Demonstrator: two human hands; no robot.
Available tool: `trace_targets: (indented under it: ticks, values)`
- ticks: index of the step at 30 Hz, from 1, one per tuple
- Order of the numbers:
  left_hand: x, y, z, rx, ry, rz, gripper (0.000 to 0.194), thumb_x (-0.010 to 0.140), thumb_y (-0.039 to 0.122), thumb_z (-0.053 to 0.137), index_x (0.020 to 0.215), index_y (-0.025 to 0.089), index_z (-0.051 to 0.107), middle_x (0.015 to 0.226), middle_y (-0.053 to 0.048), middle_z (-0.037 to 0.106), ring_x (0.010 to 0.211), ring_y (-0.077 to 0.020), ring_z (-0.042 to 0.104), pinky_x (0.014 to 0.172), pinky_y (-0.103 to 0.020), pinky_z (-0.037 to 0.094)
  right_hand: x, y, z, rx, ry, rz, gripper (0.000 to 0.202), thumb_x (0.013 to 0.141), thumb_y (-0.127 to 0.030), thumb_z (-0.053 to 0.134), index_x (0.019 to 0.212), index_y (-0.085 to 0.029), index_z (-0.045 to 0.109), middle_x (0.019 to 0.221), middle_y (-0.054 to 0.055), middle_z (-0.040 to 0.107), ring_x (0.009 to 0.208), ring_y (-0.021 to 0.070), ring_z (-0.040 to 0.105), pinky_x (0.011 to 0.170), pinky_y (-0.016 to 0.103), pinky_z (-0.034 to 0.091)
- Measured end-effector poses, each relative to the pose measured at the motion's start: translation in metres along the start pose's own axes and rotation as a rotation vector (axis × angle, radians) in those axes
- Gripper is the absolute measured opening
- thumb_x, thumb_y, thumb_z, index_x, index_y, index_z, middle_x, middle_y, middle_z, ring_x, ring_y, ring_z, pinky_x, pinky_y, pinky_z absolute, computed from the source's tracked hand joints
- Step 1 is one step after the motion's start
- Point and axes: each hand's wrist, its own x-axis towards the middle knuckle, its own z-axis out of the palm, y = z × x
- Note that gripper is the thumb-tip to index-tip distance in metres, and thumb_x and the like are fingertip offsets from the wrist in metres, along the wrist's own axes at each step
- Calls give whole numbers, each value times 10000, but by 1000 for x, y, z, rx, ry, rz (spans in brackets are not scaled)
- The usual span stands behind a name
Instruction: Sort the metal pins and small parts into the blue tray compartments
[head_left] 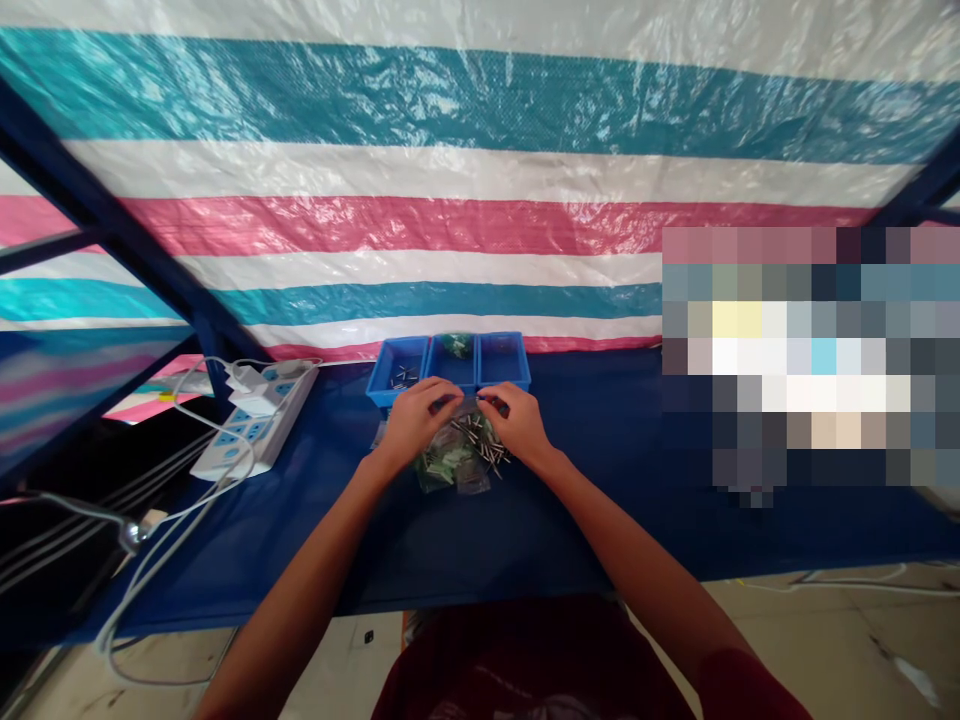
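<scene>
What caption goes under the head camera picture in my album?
Left hand and right hand beside metal rods and plastic bags, near blue bins.

Right of the 3 blue rectangular plastic bins [454,374], a hand could pass over the dark blue bench [607,420] as far as a pixelated patch that hides what is there. Between the 2 bare forearms [315,580], room runs from the bench's front edge to the heap of clear plastic bags [446,465] and slim metal pins [491,455]. Behind, a striped plastic tarp [480,225] blocks reach; left, a white power strip [281,425] does.
</scene>
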Motion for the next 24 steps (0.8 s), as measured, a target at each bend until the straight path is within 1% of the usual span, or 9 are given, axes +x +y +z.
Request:
trace_targets:
  ticks: [4, 8, 11, 14, 16, 18, 20, 22, 24]
  values:
    - [21, -3, -11, 9, 85, -20, 241, 894, 365, 544, 855, 197, 712, 872, -60, 691, 758, -170, 620, 634, -262, 491, 0, -3, -3, -5, 110, 43, 219, 890, -268, 507, 941, -191, 705, 883, 58, 682, 721, 168, 600, 746, 302, 486]
    - [61, -16, -12, 20, 92, -18, 166, 840, 297, 591, 829, 193, 720, 813, -47, 700, 709, -170, 613, 687, -285, 486, 0, -2, -2, 2, 82, 49, 226, 888, -265, 492, 891, -193, 707, 887, 66, 697, 744, 183, 611, 741, 307, 479]
    - [98, -25, -1, 101, 23, 9, 121, 797, 229, 620, 805, 173, 727, 781, -54, 712, 712, -188, 623, 729, -306, 477, -1, -2, -2, -5, 64, 24, 226, 884, -261, 492, 872, -193, 707, 860, 60, 697, 723, 177, 611, 725, 293, 475]
    - [130, -28, 18, 143, -114, 17, 111, 783, 190, 628, 800, 149, 729, 772, -65, 717, 716, -199, 638, 721, -301, 475, 0, -3, -3, 5, 81, 0, 225, 881, -257, 494, 862, -187, 707, 833, 58, 697, 703, 177, 609, 711, 290, 473]
    - [145, -28, 31, 178, -194, 2, 114, 777, 146, 617, 794, 132, 729, 769, -75, 718, 724, -202, 643, 740, -300, 477, 0, -3, -3, 9, 92, -10, 225, 879, -255, 495, 854, -181, 705, 825, 59, 698, 701, 179, 610, 707, 291, 472]
    - [153, -28, 41, 219, -221, -29, 125, 776, 156, 638, 849, 116, 732, 807, -96, 726, 764, -218, 650, 772, -313, 479, 1, -4, -4, 2, 95, -9, 225, 879, -255, 493, 848, -182, 704, 814, 56, 696, 696, 176, 608, 708, 289, 472]
    - [152, -27, 45, 240, -196, -71, 183, 791, 209, 655, 929, 112, 727, 863, -111, 730, 792, -230, 653, 786, -324, 480, 1, -4, -5, -10, 94, 3, 223, 880, -254, 492, 848, -188, 703, 813, 52, 694, 698, 174, 608, 713, 287, 471]
    - [142, -25, 42, 231, -146, -82, 222, 838, 263, 619, 978, 122, 718, 906, -114, 731, 792, -229, 654, 786, -329, 482, 1, -3, -5, -23, 98, 23, 221, 882, -252, 490, 849, -195, 701, 826, 49, 696, 706, 174, 611, 714, 286, 472]
    - [124, -21, 35, 207, -98, -41, 218, 866, 272, 577, 976, 146, 715, 921, -100, 733, 793, -221, 654, 787, -327, 481, 2, -2, -6, -35, 111, 44, 219, 883, -247, 488, 848, -199, 699, 841, 51, 699, 714, 177, 615, 714, 290, 472]
